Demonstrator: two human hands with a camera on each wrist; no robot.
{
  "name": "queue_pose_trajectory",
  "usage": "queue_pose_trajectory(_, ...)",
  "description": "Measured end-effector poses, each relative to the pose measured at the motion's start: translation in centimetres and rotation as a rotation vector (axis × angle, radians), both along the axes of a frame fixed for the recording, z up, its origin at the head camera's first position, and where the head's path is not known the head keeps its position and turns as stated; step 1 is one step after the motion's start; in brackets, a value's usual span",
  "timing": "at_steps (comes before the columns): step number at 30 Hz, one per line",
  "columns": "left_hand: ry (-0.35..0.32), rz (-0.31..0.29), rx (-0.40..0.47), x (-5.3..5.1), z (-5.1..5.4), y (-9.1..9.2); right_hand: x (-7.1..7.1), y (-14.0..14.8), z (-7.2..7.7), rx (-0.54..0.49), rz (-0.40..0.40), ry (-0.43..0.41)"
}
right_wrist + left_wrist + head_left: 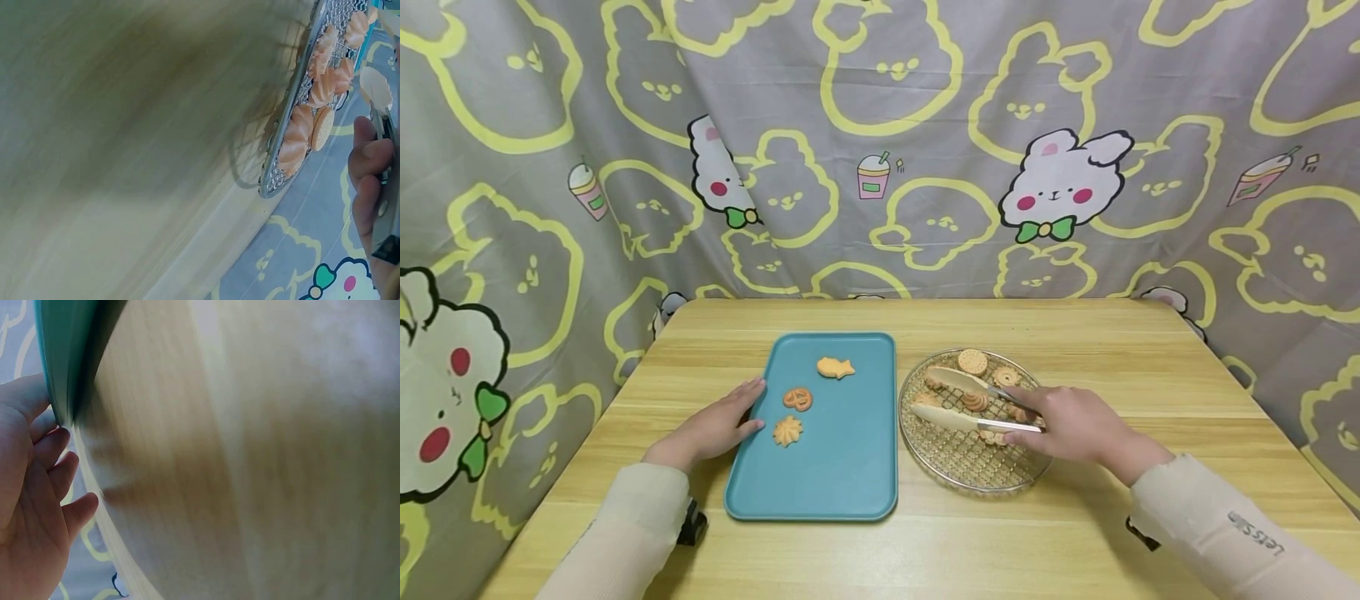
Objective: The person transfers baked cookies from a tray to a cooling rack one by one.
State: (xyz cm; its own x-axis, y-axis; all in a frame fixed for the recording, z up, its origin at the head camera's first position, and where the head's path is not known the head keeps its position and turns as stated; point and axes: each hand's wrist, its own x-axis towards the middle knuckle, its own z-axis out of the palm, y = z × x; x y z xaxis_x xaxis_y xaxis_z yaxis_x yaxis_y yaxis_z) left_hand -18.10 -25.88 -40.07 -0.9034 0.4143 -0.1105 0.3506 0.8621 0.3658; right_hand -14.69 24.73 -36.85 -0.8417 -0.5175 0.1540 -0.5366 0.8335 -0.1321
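Observation:
My left hand (718, 425) rests at the left edge of a teal tray (842, 475), thumb and fingers touching its rim. On the tray lie a fish-shaped cookie (835, 367), a pretzel-shaped cookie (797, 399) and a star-shaped cookie (787, 431). The right hand (1078, 421) grips metal tongs (951, 417) with pale tips. Their two arms are spread above a round wire rack (970, 471). Several cookies sit on that rack, among them a round one (972, 362), a ring-shaped one (1006, 377) and a swirl cookie (975, 402) seen between the tong arms. Some are partly hidden by the tongs and hand.
Tray and rack stand side by side on a light wooden table (820, 558), with a narrow gap between them. A grey curtain (940, 108) with yellow bear outlines and rabbits hangs behind the table and at its sides.

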Motion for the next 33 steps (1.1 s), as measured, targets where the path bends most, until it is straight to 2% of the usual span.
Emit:
queue_pose_trajectory(15,-0.011,0.009,0.006,0.2,0.0,0.0,-0.4,-1.3,0.3,0.022,0.002,-0.027)
queue_pose_trajectory(27,-0.017,0.011,0.002,0.1,0.1,0.0,-1.6,-3.2,0.6,0.068,0.028,-0.005)
queue_pose_trajectory(33,-0.025,0.014,0.000,0.1,0.1,0.1,-2.1,-4.1,0.7,0.060,0.052,-0.011)
